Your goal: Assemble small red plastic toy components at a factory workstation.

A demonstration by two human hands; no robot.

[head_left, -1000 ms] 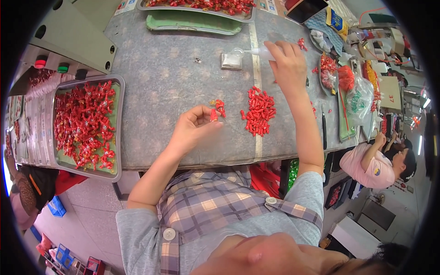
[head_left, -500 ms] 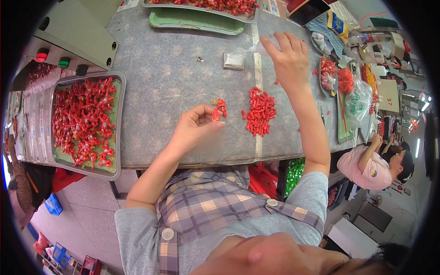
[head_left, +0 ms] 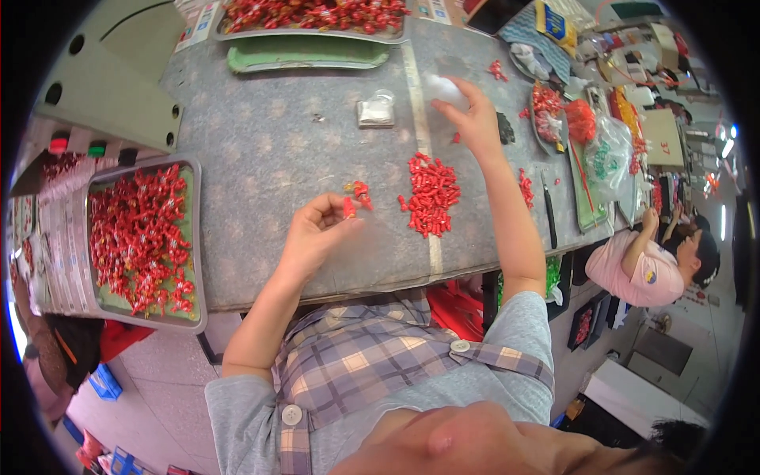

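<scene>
A grey worktop [head_left: 261, 158] carries the things about the hands. At its left end a metal tray [head_left: 201, 245] holds a heap of red ornaments [head_left: 138, 237], its raised rim probably there to keep them from spilling. A second metal tray [head_left: 317, 38] stands at the far side, above a long green tray [head_left: 309, 58]. The left hand [head_left: 313, 237] is low over the near part of the worktop with a narrow grip, thumb and fingertips pinched together, perhaps to leave the end of its object exposed. The right hand [head_left: 473, 123] is farther out, its grip closed around a bottle. Between the two, nearer the body, lies a pile of small red parts [head_left: 431, 194], seemingly placed within reach of both. The whitish bottle [head_left: 448, 91] is blurred, so its tip cannot be made out. A small white block [head_left: 375, 114] sits left of it. Just beyond the left fingertips is a red-and-gold ornament [head_left: 362, 194]; whether they touch is unclear. Smallest, the red piece [head_left: 349, 209] sits upright in the left hand's pinch.
</scene>
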